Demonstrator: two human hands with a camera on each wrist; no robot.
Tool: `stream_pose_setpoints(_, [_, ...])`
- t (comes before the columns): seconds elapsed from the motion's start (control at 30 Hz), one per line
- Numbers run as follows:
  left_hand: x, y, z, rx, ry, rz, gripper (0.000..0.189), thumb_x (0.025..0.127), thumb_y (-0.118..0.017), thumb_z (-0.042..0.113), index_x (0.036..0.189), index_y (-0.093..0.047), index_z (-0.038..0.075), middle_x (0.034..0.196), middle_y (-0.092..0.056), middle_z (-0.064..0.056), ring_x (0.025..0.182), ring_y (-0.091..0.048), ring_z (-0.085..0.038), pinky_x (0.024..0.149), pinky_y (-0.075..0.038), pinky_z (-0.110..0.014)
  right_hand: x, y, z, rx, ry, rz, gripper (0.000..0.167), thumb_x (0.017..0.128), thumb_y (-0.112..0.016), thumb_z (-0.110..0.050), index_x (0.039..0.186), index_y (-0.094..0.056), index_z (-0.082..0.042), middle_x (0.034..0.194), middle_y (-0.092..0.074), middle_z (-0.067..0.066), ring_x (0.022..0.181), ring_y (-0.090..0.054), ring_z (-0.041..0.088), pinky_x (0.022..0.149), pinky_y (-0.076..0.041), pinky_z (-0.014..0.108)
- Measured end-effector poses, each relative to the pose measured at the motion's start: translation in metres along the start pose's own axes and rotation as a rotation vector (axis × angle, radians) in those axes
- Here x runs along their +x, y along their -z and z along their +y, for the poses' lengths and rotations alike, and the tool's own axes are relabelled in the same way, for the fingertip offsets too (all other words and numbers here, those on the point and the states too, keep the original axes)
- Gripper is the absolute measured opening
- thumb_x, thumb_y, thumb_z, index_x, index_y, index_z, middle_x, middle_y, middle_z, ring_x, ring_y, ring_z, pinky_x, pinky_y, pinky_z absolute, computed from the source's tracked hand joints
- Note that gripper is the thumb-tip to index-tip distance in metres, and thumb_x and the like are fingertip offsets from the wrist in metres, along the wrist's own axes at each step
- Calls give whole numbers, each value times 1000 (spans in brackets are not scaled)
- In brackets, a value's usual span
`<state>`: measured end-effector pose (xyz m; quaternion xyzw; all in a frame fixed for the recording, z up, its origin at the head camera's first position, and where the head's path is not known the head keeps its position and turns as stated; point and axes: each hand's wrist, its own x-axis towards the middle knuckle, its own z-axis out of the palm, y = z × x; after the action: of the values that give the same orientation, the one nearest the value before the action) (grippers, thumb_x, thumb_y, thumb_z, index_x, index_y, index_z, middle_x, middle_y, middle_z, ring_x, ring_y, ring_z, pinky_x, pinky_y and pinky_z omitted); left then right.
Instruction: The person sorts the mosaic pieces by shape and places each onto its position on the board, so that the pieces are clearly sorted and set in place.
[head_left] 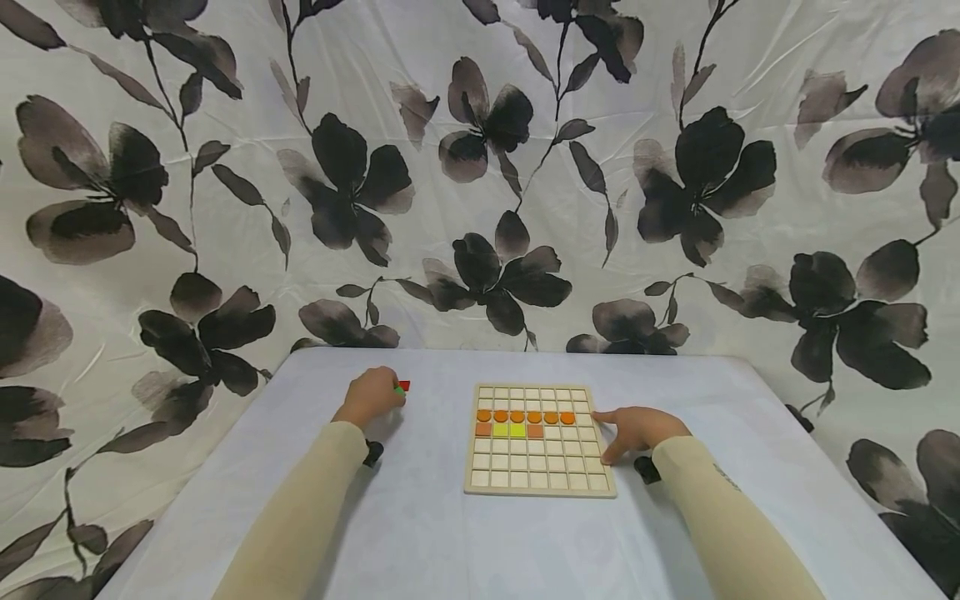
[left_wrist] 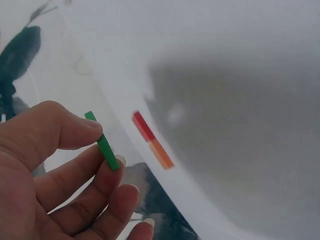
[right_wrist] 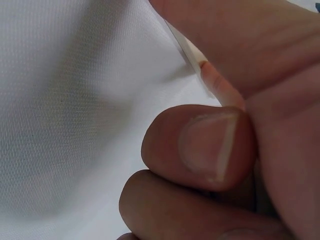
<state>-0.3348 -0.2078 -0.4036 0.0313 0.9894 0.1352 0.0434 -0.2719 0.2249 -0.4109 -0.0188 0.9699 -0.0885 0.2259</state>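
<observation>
My left hand (head_left: 373,393) pinches a thin green square tile (left_wrist: 102,142) between thumb and fingers, above the far left of the table. Beyond the fingertips, a red tile (left_wrist: 144,126) and an orange tile (left_wrist: 161,155) lie end to end near the table edge. A wooden grid board (head_left: 540,492) lies right of the middle. One row holds several round orange pieces (head_left: 517,417); the row below has two yellow squares (head_left: 508,430) between two orange squares (head_left: 483,430). My right hand (head_left: 643,429) touches the board's right edge with forefinger and thumb spread; its other fingers are curled.
A white cloth covers the table (head_left: 420,533). Behind it hangs a floral curtain (head_left: 480,192), close to the table's far edge. Dark wrist cameras (head_left: 372,454) sit at both wrists, under beige sleeves (head_left: 300,517).
</observation>
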Motion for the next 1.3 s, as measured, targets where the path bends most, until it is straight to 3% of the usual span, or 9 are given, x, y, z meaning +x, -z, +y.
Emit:
stream_pose_setpoints(0.47, [-7, -6, 34, 15, -92, 23, 27, 82, -72, 23, 102, -69, 4, 92, -68, -6, 83, -58, -22, 87, -47, -48, -2, 2, -1, -7, -5, 2, 90, 71, -83, -44, 148, -39, -29, 148, -44, 19, 137, -39, 42, 104, -36, 60])
stream_pose_setpoints(0.73, [-15, -9, 60, 32, -108, 14, 24, 81, -74, 22, 99, -71, 6, 92, -68, -4, 81, -57, -20, 87, -47, -46, -1, 1, -1, -17, -14, -5, 90, 71, -82, -45, 148, -39, -30, 149, -43, 19, 137, -39, 42, 104, -36, 60])
stream_pose_setpoints(0.97, [-22, -14, 79, 24, -152, 3, 26, 81, -75, 22, 102, -71, 7, 93, -68, -4, 82, -55, -19, 80, -49, -37, 0, 1, 0, -16, -9, -7, 90, 71, -82, -44, 149, -38, -30, 149, -43, 19, 137, -39, 42, 104, -35, 60])
stream_pose_setpoints(1.17, [-25, -20, 93, -6, -142, -24, 27, 82, -76, 24, 104, -71, 8, 92, -66, -2, 83, -54, -19, 87, -48, -38, -3, 0, -1, -6, 0, -8, 90, 72, -82, -44, 149, -38, -30, 149, -43, 19, 137, -39, 42, 104, -36, 60])
stream_pose_setpoints(1.3, [-27, -24, 99, 23, -190, -9, 28, 81, -76, 24, 104, -71, 8, 92, -67, -1, 81, -54, -18, 87, -45, -41, -3, 0, -1, -14, 6, -6, 89, 72, -82, -44, 149, -39, -29, 148, -44, 20, 136, -40, 42, 104, -36, 60])
